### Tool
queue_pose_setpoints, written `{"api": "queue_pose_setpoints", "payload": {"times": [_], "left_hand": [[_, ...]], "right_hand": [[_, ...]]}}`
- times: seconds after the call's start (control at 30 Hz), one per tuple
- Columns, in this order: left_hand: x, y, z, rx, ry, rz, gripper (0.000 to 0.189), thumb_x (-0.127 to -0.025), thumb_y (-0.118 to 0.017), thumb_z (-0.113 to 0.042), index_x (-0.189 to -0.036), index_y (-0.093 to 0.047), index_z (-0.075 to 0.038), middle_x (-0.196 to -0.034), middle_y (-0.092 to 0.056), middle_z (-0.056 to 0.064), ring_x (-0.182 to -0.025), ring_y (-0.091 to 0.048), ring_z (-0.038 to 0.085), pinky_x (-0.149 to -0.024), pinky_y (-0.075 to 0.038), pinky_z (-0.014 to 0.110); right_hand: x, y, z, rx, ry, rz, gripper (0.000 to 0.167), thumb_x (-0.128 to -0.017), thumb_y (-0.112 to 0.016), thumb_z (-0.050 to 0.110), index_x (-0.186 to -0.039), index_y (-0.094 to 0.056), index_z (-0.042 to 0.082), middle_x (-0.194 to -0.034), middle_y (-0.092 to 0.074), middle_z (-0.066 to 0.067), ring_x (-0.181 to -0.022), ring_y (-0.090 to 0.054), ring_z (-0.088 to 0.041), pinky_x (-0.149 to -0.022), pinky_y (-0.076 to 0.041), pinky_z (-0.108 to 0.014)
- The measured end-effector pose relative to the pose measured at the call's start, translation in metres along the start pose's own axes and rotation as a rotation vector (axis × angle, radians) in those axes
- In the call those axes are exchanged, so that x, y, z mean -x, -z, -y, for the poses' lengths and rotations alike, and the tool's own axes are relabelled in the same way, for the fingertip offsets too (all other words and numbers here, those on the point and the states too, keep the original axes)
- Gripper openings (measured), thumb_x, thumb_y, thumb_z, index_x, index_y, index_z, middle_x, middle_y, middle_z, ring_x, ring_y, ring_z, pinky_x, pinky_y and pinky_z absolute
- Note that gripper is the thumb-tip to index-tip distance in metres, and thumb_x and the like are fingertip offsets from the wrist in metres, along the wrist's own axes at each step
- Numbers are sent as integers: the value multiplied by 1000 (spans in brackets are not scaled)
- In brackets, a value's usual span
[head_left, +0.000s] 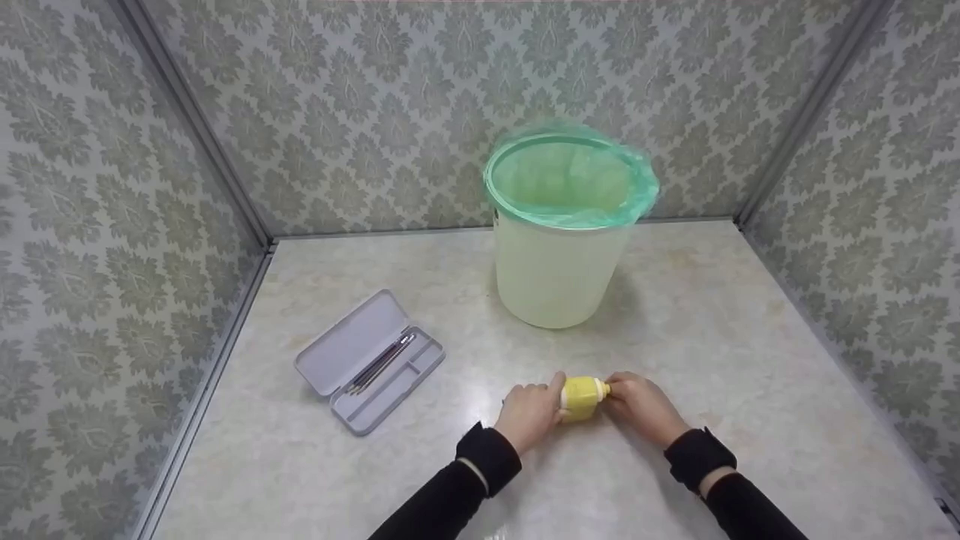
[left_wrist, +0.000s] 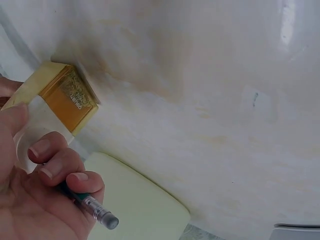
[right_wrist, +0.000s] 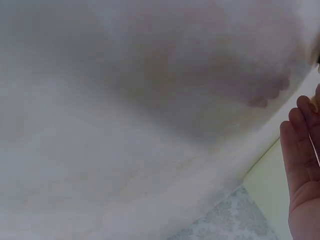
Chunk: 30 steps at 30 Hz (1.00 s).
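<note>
L hand [head_left: 529,412] grips a pencil [left_wrist: 95,206] and, prob. to steady it, the yellow sharpener [head_left: 581,397], lower ctr of frame; R hand [head_left: 645,407] pinches its knob [head_left: 606,389], prob. since that part turns.

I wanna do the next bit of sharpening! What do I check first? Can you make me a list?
1. Left hand holds the yellow sharpener: ok.
2. Pencil held in the left hand's curled fingers: ok, its eraser end sticks out.
3. Pencil tip inside the sharpener: cannot tell, it's hidden.
4. Right hand at the sharpener's small yellow end: ok.
5. Sharpener window empty: not ok, what look like shavings show in it.
6. Bin open and lined for shavings: ok, a green bag covers its rim.
</note>
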<state>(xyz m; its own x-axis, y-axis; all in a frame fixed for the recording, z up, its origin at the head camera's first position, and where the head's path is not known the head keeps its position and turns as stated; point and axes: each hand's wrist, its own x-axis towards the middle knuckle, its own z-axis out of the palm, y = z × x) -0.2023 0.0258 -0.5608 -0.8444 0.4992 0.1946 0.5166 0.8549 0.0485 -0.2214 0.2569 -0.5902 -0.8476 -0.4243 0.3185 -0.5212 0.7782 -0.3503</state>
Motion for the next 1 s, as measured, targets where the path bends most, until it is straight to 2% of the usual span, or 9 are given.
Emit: {"api": "queue_pose_setpoints", "payload": {"times": [0.27,0.57,0.73,1.0], "left_hand": [[1,0,0,-40,-9,-40,51,-94,-68,-45,-129,-51,-13,-75,-71,1,-61,-65,17,-53,-49,27],[0,3,2,-8,-6,-8,53,-91,-70,-46,-128,-50,-13,-77,-72,2,-64,-67,19,-54,-50,29],[0,5,1,9,-8,17,53,-92,-70,-45,-129,-50,-13,-78,-72,2,-65,-68,20,-56,-50,29],[0,7,-1,49,-3,28,50,-93,-70,-41,-130,-51,-13,-81,-73,4,-68,-68,22,-58,-51,30]], "right_hand": [[19,1,5,-8,49,-13,8,-87,-77,11,-94,-81,10,-89,-75,-2,-85,-70,-20,-79,-60,-37],[32,20,16,-13,93,3,11,-89,-77,14,-100,-81,12,-90,-73,1,-85,-67,-16,-76,-58,-33],[35,35,21,-8,116,4,11,-88,-78,9,-98,-81,12,-91,-73,0,-85,-69,-18,-76,-59,-34],[35,48,25,21,158,-28,12,-85,-79,8,-96,-81,13,-89,-73,1,-82,-67,-15,-71,-59,-30]]}}
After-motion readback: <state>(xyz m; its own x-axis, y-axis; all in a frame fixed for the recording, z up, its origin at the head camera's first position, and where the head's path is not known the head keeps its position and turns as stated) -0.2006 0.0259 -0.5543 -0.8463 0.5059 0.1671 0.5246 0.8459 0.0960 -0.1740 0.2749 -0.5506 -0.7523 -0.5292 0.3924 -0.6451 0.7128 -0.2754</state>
